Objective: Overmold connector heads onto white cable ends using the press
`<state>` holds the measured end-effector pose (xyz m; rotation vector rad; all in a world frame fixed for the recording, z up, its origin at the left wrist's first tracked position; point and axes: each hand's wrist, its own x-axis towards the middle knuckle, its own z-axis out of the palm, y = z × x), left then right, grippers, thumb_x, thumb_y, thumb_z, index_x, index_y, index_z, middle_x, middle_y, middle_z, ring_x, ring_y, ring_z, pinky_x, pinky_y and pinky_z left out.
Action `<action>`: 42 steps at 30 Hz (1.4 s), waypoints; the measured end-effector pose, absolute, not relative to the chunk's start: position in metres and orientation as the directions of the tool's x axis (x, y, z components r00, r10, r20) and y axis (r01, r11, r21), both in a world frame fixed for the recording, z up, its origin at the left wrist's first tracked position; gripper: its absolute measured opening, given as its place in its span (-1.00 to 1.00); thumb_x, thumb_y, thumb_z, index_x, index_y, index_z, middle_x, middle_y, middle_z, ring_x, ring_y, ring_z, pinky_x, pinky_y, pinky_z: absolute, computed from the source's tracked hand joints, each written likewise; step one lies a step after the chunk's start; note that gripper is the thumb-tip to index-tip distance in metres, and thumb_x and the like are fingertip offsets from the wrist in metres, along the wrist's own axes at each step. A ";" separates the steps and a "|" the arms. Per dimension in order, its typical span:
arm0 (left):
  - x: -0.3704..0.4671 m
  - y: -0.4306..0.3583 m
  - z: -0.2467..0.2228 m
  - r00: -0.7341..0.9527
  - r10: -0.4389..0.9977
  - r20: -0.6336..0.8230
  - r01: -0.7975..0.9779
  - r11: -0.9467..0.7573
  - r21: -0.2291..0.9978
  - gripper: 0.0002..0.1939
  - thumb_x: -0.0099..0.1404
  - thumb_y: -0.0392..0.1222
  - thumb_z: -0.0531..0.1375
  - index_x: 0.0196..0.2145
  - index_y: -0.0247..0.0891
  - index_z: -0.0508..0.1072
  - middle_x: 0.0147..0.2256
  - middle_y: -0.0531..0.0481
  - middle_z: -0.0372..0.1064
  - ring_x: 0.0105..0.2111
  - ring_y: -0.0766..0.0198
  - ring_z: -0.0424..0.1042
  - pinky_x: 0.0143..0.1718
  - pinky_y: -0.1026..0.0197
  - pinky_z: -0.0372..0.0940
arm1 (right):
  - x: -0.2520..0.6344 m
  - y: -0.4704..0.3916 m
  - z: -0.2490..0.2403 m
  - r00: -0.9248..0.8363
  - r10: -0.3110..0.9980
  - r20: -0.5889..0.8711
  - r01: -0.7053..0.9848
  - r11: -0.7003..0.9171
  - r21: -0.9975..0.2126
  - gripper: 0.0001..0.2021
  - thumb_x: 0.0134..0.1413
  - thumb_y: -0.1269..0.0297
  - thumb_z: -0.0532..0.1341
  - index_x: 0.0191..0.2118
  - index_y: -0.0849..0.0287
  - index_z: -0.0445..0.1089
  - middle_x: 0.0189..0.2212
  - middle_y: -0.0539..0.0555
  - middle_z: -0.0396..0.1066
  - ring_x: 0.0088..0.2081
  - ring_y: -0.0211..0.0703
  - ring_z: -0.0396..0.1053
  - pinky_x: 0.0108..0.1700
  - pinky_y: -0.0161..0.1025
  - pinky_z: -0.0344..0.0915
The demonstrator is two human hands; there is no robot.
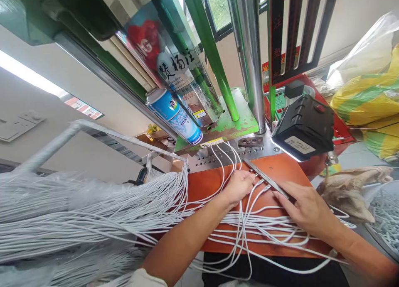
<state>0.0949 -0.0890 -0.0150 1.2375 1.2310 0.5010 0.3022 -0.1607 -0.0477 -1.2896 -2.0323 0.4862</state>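
Grip, right hand (307,206): thumb and fingers closed on the near end of the metal bar (268,179), which lies angled over the orange table (293,170). Left hand (240,186) bunched at the far part; can't tell what it pinches. Bar looks stiff, probably slick; hold by the ends, clear of the connectors (266,188). White cables (262,235) look light, bendy; take them just behind the connectors. Readable: 注塑机 down the black panel (275,50), 奇 on the blue spray can (176,116). Lamp label (300,145) too small.
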 end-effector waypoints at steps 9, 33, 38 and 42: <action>0.006 -0.156 0.029 0.133 0.897 -0.423 0.123 0.408 0.905 -0.55 0.38 0.27 0.19 -0.23 -0.22 0.40 -0.56 0.05 0.42 -0.66 0.30 0.40 -0.64 0.34 0.20 | 0.293 -0.166 -0.053 -0.153 0.868 0.471 0.843 0.364 -0.396 -0.72 0.48 0.19 0.00 -0.11 0.17 0.42 -0.35 0.09 0.44 -0.32 -0.06 0.40 -0.21 -0.14 0.22; 0.055 -0.076 -0.013 0.284 0.875 -0.392 0.403 0.263 0.877 -0.65 0.36 0.00 0.20 -0.47 -0.32 0.42 -0.55 -0.05 0.44 -0.71 0.40 0.28 -0.65 0.33 0.16 | 0.297 -0.161 -0.049 -0.238 0.876 0.420 0.749 0.441 -0.495 -0.77 0.45 0.13 0.09 -0.10 0.14 0.40 -0.33 0.06 0.34 -0.29 -0.08 0.31 -0.17 -0.12 0.21; 0.061 -0.068 -0.004 0.284 0.865 -0.414 0.491 0.239 0.837 -0.66 0.38 -0.14 0.16 -0.53 -0.31 0.43 -0.62 0.02 0.38 -0.73 0.44 0.17 -0.63 0.34 0.08 | 0.297 -0.162 -0.050 -0.241 0.883 0.404 0.711 0.444 -0.546 -0.81 0.45 0.17 0.11 -0.04 0.12 0.39 -0.28 0.06 0.39 -0.26 -0.10 0.36 -0.13 -0.13 0.24; 0.062 -0.067 -0.011 0.295 0.871 -0.393 0.539 0.188 0.821 -0.60 0.41 -0.11 0.13 -0.56 -0.29 0.44 -0.67 0.06 0.33 -0.68 0.41 0.17 -0.54 0.31 0.11 | 0.299 -0.162 -0.047 -0.285 0.866 0.411 0.675 0.486 -0.555 -0.82 0.44 0.20 0.12 0.00 0.11 0.37 -0.21 0.08 0.44 -0.21 -0.10 0.40 -0.10 -0.14 0.26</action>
